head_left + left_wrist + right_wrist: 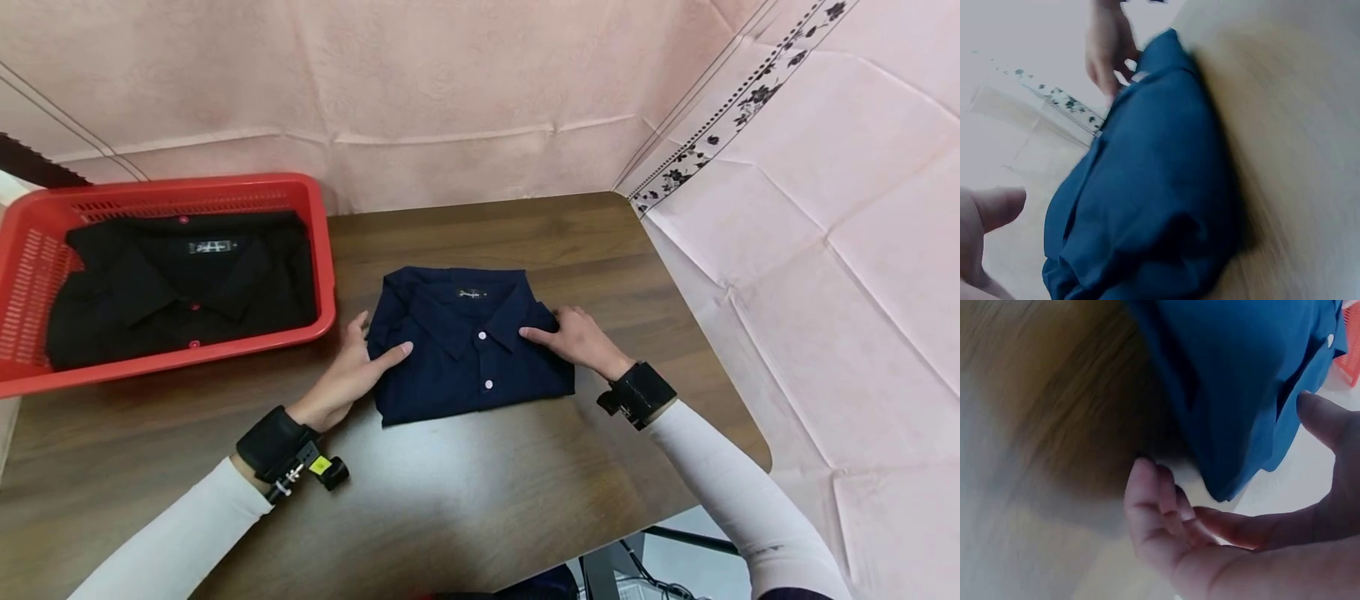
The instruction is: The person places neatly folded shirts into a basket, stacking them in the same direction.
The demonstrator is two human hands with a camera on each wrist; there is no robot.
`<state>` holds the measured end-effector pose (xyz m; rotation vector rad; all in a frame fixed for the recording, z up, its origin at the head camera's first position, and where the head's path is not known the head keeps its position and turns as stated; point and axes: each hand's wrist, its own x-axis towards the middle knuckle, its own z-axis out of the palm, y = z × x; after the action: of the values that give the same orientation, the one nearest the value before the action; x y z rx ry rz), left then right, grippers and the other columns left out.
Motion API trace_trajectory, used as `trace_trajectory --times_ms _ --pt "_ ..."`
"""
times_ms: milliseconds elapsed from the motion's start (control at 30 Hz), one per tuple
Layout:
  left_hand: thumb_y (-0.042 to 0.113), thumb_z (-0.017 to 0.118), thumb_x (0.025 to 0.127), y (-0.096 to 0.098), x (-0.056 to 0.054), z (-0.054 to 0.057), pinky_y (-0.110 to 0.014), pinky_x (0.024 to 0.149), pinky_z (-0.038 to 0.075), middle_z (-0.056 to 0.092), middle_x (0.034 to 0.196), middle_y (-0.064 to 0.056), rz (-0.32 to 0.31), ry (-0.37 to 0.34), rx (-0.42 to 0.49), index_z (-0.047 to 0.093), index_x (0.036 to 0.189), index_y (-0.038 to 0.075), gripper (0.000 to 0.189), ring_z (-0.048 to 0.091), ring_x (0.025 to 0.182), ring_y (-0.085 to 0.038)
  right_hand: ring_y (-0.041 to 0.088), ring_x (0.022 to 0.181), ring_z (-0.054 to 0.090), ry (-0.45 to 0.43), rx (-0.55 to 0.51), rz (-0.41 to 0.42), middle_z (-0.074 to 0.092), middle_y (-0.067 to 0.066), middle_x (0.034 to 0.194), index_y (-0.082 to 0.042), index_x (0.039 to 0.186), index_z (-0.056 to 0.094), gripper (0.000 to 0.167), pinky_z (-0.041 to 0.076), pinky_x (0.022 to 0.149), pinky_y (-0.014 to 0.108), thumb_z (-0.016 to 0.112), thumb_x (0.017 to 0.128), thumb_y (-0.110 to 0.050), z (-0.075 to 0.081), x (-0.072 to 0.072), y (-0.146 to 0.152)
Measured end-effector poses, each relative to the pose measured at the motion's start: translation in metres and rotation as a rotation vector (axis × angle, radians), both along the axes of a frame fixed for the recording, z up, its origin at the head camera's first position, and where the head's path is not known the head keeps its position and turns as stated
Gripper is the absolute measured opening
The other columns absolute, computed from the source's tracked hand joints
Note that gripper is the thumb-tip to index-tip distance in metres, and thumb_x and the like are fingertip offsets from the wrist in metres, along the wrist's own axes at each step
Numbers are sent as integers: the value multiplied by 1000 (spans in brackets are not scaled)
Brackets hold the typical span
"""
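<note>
A folded navy shirt (442,379) with white buttons lies collar-up on the wooden table. At its left side is my left hand (348,375), fingers spread and thumb reaching over the shirt's edge. The left wrist view shows that thumb (1000,207) apart from the shirt. My right hand (583,343) is at the opposite side, its thumb over the front near the collar. In the right wrist view, the right fingers (1154,519) bend loosely beside the shirt's corner, with a gap between them and the cloth.
To the left, a red plastic basket (324,275) holds a folded black shirt (187,292) with red buttons. Pink patterned sheeting (450,92) hangs behind the wooden table (450,500). Cables (667,587) show below the table's front edge at the right.
</note>
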<state>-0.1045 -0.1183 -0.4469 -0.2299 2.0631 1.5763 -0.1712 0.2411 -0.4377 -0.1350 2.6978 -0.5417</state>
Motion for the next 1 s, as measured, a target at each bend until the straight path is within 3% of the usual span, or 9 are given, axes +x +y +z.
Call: trace_trajectory --times_ms 100,200,300,367,500,600,700,833,1000 --pt "46 67 103 0 -3 2 -54 131 17 2 176 -19 82 -78 136 -18 167 16 111 16 161 -35 38 116 64 -53 -71 -31 65 25 126 6 135 60 75 54 98 49 65 99 -60 3 -1 -3" --pt "40 70 103 2 -4 2 -46 131 21 11 176 -16 154 -127 288 -16 168 14 111 24 160 -28 27 98 61 -119 -173 -96 62 12 105 -1 119 62 60 52 83 37 69 98 -57 5 -1 -6" --pt "32 71 104 4 -5 0 -40 130 26 25 174 -12 203 -169 446 -3 169 10 101 32 156 -22 19 83 55 -201 -335 -156 54 2 90 -4 105 60 46 46 70 28 73 98 -47 6 -1 -6" --pt "27 69 105 4 -6 -1 -39 129 28 32 171 -9 221 -209 534 9 170 9 90 36 153 -20 15 77 57 -284 -477 -192 56 -1 85 -5 102 60 38 48 66 25 75 99 -39 5 -3 -7" --pt "26 70 105 5 -6 -5 -38 128 32 39 168 -5 250 -283 584 29 166 11 75 42 147 -18 15 81 72 -510 -757 -289 73 2 91 -2 110 61 27 62 71 27 75 101 -24 1 -5 -8" --pt "28 72 104 4 -7 -6 -39 127 34 43 167 -5 268 -316 576 34 165 12 74 45 144 -19 19 90 77 -632 -867 -356 78 6 102 -1 121 60 27 65 78 34 72 103 -17 0 -4 -12" --pt "27 73 103 2 -8 -7 -40 126 35 44 166 -4 288 -353 617 35 165 13 74 47 143 -19 19 92 77 -697 -914 -403 78 7 104 -3 127 59 29 65 79 35 70 104 -16 -1 -3 -15" --pt "24 72 103 1 -9 -8 -39 120 43 49 161 -1 289 -437 746 35 165 17 72 52 137 -16 19 90 77 -771 -1007 -449 78 5 103 -8 125 59 20 65 79 33 64 107 -13 -3 0 -18" --pt "11 68 105 1 -7 -11 -36 106 56 66 142 1 235 -493 859 39 161 17 64 64 124 -15 20 95 77 -815 -1085 -445 78 5 110 -13 127 60 20 64 84 35 59 108 -6 -4 5 -21"
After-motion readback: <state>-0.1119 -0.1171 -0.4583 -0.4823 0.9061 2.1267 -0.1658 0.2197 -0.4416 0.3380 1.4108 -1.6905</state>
